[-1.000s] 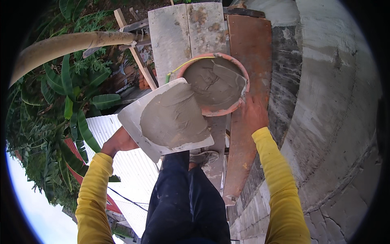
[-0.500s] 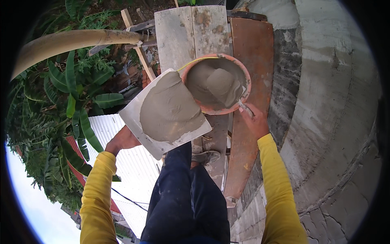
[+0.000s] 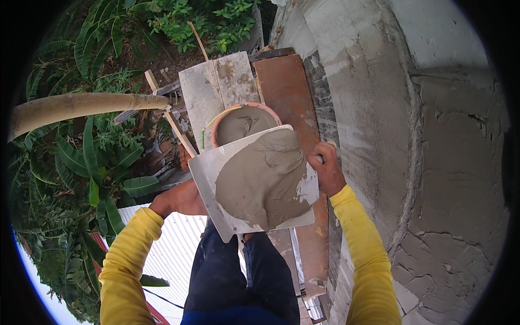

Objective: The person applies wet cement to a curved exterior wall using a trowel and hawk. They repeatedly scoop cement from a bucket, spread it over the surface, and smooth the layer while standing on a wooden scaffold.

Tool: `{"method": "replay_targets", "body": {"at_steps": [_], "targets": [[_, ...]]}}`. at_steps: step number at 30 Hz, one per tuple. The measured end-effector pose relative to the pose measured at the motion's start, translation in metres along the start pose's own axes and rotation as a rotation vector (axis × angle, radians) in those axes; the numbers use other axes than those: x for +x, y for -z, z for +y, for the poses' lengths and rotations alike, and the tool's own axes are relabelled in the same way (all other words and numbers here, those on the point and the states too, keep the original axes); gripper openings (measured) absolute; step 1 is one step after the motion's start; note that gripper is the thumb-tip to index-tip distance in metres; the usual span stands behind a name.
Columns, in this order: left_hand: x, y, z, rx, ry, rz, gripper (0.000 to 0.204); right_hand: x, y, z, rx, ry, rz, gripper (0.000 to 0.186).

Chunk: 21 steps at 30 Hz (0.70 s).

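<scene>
My left hand (image 3: 184,199) is closed at the left edge of a flat pale plasterer's hawk (image 3: 232,225), its grip hidden underneath. Wet grey mortar (image 3: 260,179) lies in a broad heap on the hawk. At its right edge my right hand (image 3: 326,169) is closed around the handle of a trowel (image 3: 319,158), whose blade is not visible. Partly covered by the hawk's far edge, a round orange bucket (image 3: 219,120) of mortar stands on the planks, with a yellow and green handle.
Wooden scaffold planks (image 3: 281,89) run beneath me, with gaps between them. A curved wall (image 3: 357,108) with fresh grey plaster (image 3: 455,179) rises on the right. To the left are a bamboo pole (image 3: 81,108), banana plants (image 3: 73,154) and a corrugated roof (image 3: 168,244) below.
My right hand has left the bucket's rim and come to the hawk's right edge. The hawk has moved right and nearer, now overlapping the bucket. The view has shifted toward the wall.
</scene>
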State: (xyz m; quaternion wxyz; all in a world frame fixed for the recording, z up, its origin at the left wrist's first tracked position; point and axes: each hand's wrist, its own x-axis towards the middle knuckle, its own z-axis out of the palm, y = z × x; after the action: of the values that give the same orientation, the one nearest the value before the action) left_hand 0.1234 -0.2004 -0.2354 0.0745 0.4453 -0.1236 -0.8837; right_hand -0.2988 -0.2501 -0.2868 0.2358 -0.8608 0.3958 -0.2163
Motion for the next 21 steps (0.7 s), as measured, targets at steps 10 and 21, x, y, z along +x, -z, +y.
{"method": "replay_targets", "body": {"at_steps": [10,21], "targets": [[-0.031,-0.07,0.022,0.996,-0.321,-0.153,0.08,-0.165,0.079,-0.062,-0.03,-0.734,0.322,0.035],[-0.068,-0.196,0.019,1.198,-0.201,-0.252,0.086,-0.212,0.278,-0.232,0.959,-0.986,-0.143,0.041]]}}
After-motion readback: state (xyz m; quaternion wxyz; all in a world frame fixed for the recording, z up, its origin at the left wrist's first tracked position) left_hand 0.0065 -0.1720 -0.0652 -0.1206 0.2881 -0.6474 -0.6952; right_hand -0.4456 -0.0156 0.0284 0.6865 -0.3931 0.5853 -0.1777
